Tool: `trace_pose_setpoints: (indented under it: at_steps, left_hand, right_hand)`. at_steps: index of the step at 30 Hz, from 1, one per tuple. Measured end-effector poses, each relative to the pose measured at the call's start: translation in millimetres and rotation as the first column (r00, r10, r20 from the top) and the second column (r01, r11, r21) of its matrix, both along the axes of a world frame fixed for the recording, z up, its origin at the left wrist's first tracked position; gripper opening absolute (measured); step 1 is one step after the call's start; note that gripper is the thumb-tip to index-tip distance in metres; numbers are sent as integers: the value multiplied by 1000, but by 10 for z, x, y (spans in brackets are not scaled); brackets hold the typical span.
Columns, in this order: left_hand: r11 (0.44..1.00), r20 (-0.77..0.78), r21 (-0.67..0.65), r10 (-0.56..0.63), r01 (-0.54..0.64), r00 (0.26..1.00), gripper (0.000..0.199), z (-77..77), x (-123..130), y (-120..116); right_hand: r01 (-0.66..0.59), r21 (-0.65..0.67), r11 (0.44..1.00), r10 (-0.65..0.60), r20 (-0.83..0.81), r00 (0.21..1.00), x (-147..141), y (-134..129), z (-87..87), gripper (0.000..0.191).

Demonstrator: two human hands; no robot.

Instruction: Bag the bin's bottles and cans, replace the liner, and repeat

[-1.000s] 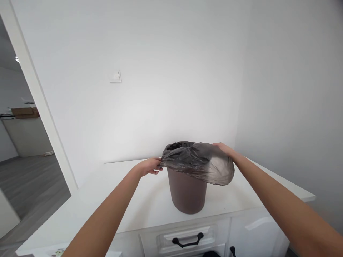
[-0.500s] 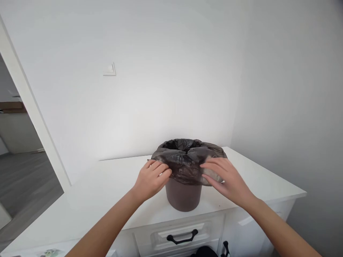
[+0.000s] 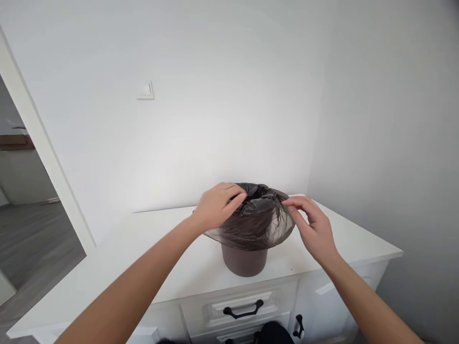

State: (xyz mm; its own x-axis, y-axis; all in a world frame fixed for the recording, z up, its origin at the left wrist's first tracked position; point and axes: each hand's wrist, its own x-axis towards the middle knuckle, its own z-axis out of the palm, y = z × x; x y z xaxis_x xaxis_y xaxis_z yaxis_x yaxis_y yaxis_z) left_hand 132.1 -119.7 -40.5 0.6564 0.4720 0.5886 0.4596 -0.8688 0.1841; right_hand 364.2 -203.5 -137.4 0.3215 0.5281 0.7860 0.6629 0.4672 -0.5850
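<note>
A brown trash bin (image 3: 245, 262) stands upright on the white cabinet top. Draped over its rim is a thin, see-through black trash bag (image 3: 251, 231), its skirt hanging loosely around the outside. My left hand (image 3: 219, 203) is over the left side of the rim, fingers reaching toward the mouth of the bag, thumb apart from them. On the right, my right hand (image 3: 310, 223) pinches the bag near the rim between thumb and fingertips. The bottom of the bag inside the bin is hidden.
The white cabinet (image 3: 143, 267) has drawers with black handles (image 3: 244, 310) below its front edge. Behind it is a white wall with a light switch (image 3: 146, 91). A doorway opens at the left; a grey wall stands at the right. A dark round thing (image 3: 274, 333) shows at the bottom.
My left hand has risen from the front left of the bag to above the rim. My right hand has moved up and pinches the bag. The skirt hangs lower at the left.
</note>
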Motion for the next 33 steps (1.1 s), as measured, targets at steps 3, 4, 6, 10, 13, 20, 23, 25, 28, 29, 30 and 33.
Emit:
trace_pose_setpoints:
  at_steps: [3, 4, 6, 10, 13, 20, 23, 25, 28, 29, 30, 33]
  left_hand:
    - [913, -250, -402, -184, 71, 951, 40, 219, 417, 90]
    - [871, -340, -490, -223, 30, 914, 45, 240, 517, 137]
    - [821, -475, -563, -229, -93, 850, 60, 221, 651, 235]
    - [794, -464, -590, -186, -145, 866, 70, 143, 679, 365]
    - [830, -331, -558, -235, 11, 914, 60, 174, 521, 335]
    - [988, 455, -149, 44, 28, 890, 29, -446, -283, 102]
    - [945, 653, -206, 325, -252, 684, 29, -1092, -719, 116]
    - [875, 541, -310, 484, -371, 688, 28, -1478, -999, 182]
    - [785, 223, -374, 593, -494, 774, 29, -1879, -1357, 306]
    - [769, 136, -375, 598, -518, 790, 30, -1966, -1451, 336]
    - [756, 73, -378, 600, -534, 797, 31, -2033, -1529, 356]
    - [706, -15, -410, 627, -577, 779, 34, -2147, -1667, 338]
  right_hand:
    - [-25, 5, 1000, 25, -23, 999, -89, -89, -118, 19]
    - [-24, -4, 1000, 24, -18, 1000, -105, -132, -158, 18]
    - [-9, -40, 999, 9, -16, 1000, -101, -221, -232, 18]
    - [56, -111, 992, -63, -64, 996, 18, -330, -309, 21]
    - [119, -95, 988, -116, 32, 993, 103, -275, -245, 27]
    - [-53, -208, 977, 180, 663, 727, -105, 182, 309, 39]
    - [-78, -294, 953, 280, 749, 601, -207, 306, 519, 29]
    - [-52, -317, 947, 290, 771, 567, -187, 339, 612, 31]
    - [-8, -351, 936, 287, 753, 593, -8, 342, 691, 31]
    - [13, -362, 932, 278, 738, 615, 84, 337, 699, 31]
    - [42, -374, 927, 264, 725, 637, 190, 331, 694, 30]
    - [165, -408, 898, 191, 698, 690, 569, 323, 584, 30]
